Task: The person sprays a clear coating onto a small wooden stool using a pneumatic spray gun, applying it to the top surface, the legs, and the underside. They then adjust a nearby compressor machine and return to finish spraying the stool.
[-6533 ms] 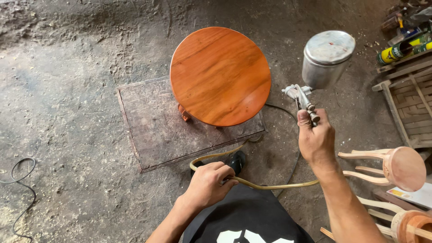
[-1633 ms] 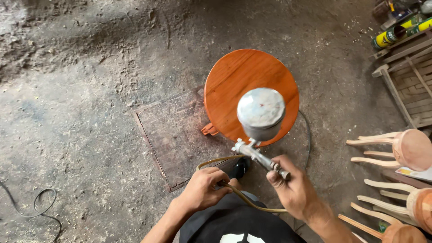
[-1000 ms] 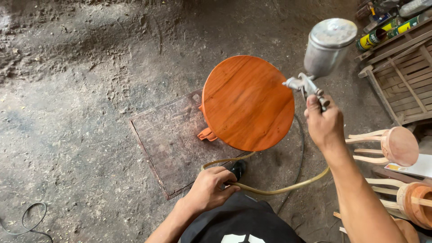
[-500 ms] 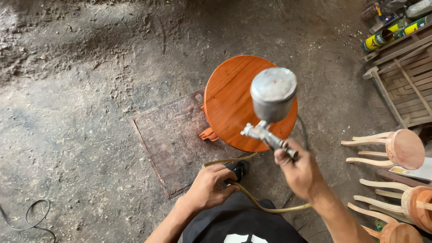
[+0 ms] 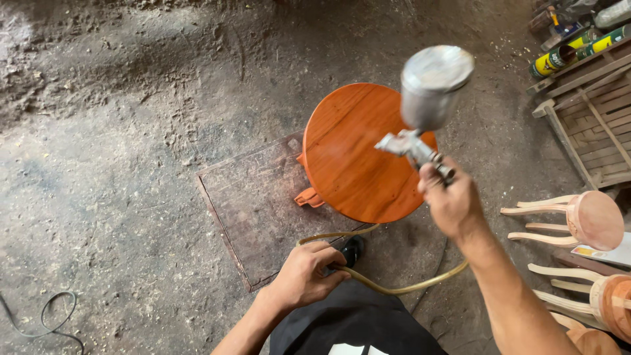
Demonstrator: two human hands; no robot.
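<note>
Now my right hand (image 5: 452, 202) clenched round spray gun (image 5: 420, 105), cup up, nozzle over orange round stool seat (image 5: 358, 154) so mist lands on top. Left hand (image 5: 303, 275) curled on yellowish hose (image 5: 394, 286), keeping it off wet seat. Stool stands on board (image 5: 253, 217), shielding floor. Yellow-green cans (image 5: 572, 52) top right.

Round stool seat (image 5: 358, 154): glossy orange-brown, visible wood grain. Spray gun (image 5: 420, 98): dull silver-grey metal cup and body. Hose (image 5: 388, 286): translucent yellowish. Board (image 5: 259, 210) under stool: grey-brown, dusty. Unfinished stools (image 5: 578, 220): pale wood, pinkish seats. Floor (image 5: 118, 131): mottled grey. Cans (image 5: 572, 52): yellow-green.
</note>
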